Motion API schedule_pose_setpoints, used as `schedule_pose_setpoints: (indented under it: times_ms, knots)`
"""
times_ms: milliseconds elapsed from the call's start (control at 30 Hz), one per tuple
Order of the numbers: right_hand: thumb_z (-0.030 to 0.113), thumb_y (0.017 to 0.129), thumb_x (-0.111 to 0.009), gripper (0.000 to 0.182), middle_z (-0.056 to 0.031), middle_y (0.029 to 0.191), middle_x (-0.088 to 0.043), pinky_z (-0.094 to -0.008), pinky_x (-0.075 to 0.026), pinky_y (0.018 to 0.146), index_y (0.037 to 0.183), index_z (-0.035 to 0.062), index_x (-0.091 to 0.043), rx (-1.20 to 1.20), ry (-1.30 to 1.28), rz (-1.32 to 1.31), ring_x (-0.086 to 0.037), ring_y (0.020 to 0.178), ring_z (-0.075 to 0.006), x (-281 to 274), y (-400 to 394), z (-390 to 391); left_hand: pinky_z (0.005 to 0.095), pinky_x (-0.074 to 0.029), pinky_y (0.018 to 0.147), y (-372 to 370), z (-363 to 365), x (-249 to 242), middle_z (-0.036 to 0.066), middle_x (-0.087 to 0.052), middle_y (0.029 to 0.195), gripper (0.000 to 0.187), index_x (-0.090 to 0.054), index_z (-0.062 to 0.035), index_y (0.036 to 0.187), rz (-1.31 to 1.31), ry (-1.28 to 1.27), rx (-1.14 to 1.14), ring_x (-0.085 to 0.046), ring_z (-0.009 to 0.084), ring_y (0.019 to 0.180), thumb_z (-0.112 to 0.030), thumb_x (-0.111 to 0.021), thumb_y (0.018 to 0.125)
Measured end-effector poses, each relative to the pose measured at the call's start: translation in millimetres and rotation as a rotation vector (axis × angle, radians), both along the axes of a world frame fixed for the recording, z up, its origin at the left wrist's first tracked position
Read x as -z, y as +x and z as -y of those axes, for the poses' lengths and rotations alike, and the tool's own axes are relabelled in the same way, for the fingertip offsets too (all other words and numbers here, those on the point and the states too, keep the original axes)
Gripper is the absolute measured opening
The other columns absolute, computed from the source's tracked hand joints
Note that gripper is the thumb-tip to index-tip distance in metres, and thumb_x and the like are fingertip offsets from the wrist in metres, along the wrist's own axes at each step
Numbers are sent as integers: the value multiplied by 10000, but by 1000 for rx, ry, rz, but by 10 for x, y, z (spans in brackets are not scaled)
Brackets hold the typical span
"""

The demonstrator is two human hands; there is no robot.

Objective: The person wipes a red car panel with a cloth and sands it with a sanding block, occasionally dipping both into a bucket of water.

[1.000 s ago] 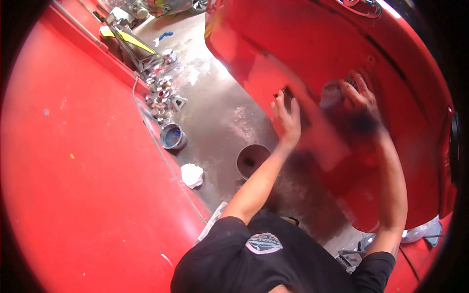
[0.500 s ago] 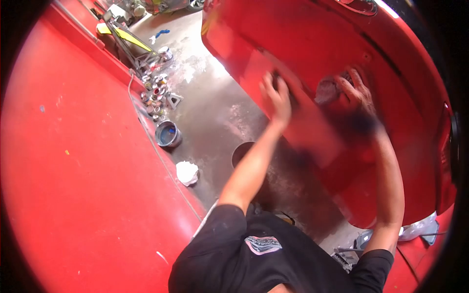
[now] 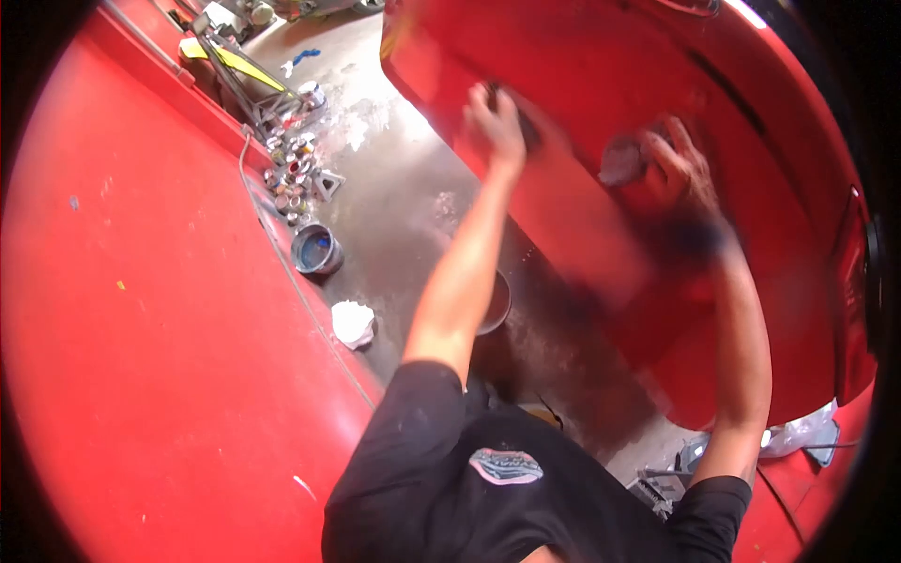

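A glossy red car body panel (image 3: 601, 253) lies under both hands, with a hazy, duller area between them. My left hand (image 3: 499, 129) is on the panel's left part, fingers bent around a small dark pad (image 3: 494, 91) that is mostly hidden. My right hand (image 3: 683, 167) presses on the panel farther right, its fingers curled at a crumpled grey rag (image 3: 624, 161). The rag sticks out to the left of the fingers. Motion blurs the left hand somewhat.
Another large red panel (image 3: 178, 310) fills the left side. On the concrete floor (image 3: 385, 216) between stand a bucket (image 3: 316, 250), a white crumpled bundle (image 3: 353, 324), several cans (image 3: 291, 174) and a metal stand (image 3: 327, 185). A round container (image 3: 497, 305) shows beside my left forearm.
My left hand has slid up and left along the panel, with the dark pad in it. The right hand and the grey rag have shifted only slightly.
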State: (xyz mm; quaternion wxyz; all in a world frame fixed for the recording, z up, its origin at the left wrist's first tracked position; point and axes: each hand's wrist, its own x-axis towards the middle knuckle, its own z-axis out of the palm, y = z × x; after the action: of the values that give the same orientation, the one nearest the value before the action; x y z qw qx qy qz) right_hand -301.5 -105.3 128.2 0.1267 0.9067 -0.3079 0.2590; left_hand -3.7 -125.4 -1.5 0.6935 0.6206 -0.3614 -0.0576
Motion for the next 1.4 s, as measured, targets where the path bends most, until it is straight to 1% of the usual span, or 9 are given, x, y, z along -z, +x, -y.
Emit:
schedule_pose_setpoints:
  times_ms: [67,133,267,467,700,867,1033,1267,1400]
  knots:
    - [41,814,-786,484,-219,1449,-616,-549,-403,1222,1290,109,-735,-9,9,5,-560,1372,-438,-88,43,-80,516,-520,1021,23,-96,-266,253,-697,1334,420,-624,35,1344,-59,184,-96,-677,405,1196,-273,-667,1062]
    - [45,805,-786,479,-201,1429,-625,-551,-388,1231,1277,111,-737,-22,6,32,-559,1367,-425,-105,62,-89,512,-534,997,-283,-258,373,229,-713,1331,412,-643,26,1354,-4,-171,-63,-694,396,1189,-253,-683,1053]
    - [42,808,-779,460,-204,1403,-631,-549,-423,1198,1260,110,-731,-47,-169,-52,-579,1341,-419,-172,69,-32,483,-527,989,-753,-834,812,207,-718,1283,372,-654,32,1294,145,-15,-143,-693,374,1142,-234,-708,1039]
    - [48,779,-791,465,-190,1390,-636,-566,-431,1189,1235,123,-742,-45,-31,-11,-585,1330,-417,-123,84,-111,503,-505,986,153,203,58,244,-701,1268,354,-650,45,1248,6,44,-174,-677,392,1078,-246,-684,1048]
    - [42,783,-784,479,-214,1404,-631,-570,-430,1196,1252,128,-749,-13,-157,-68,-581,1328,-450,-202,85,-118,466,-505,1123,-884,-906,891,231,-698,1355,444,-647,41,1402,26,-72,2,-670,402,1279,-212,-691,1039]
    - [40,780,-781,484,-210,1414,-627,-569,-436,1191,1255,124,-748,-37,-60,-8,-577,1336,-442,-108,67,-79,512,-516,970,-96,42,-122,254,-719,1136,348,-669,22,1244,-77,37,-145,-668,433,1095,-249,-695,1027]
    - [27,779,-778,513,-212,1433,-618,-561,-451,1179,1282,123,-742,-10,-130,-37,-567,1353,-436,-178,90,-81,476,-500,1126,-805,-1006,966,244,-672,1398,494,-642,-5,1457,136,99,-100,-655,397,1300,-295,-686,1059]
    - [13,798,-782,527,-215,1458,-606,-532,-475,1159,1310,125,-730,-24,-42,-23,-558,1367,-436,-88,51,-68,511,-509,1019,361,161,453,229,-719,1265,399,-667,0,1326,82,123,-160,-675,404,1208,-284,-678,1045]
    - [27,805,-795,523,-192,1472,-598,-526,-484,1154,1312,135,-729,-27,-36,-1,-540,1385,-428,-64,48,-17,490,-518,1045,-264,-596,832,234,-699,1322,479,-649,-39,1436,36,65,-122,-662,425,1235,-285,-702,1028]
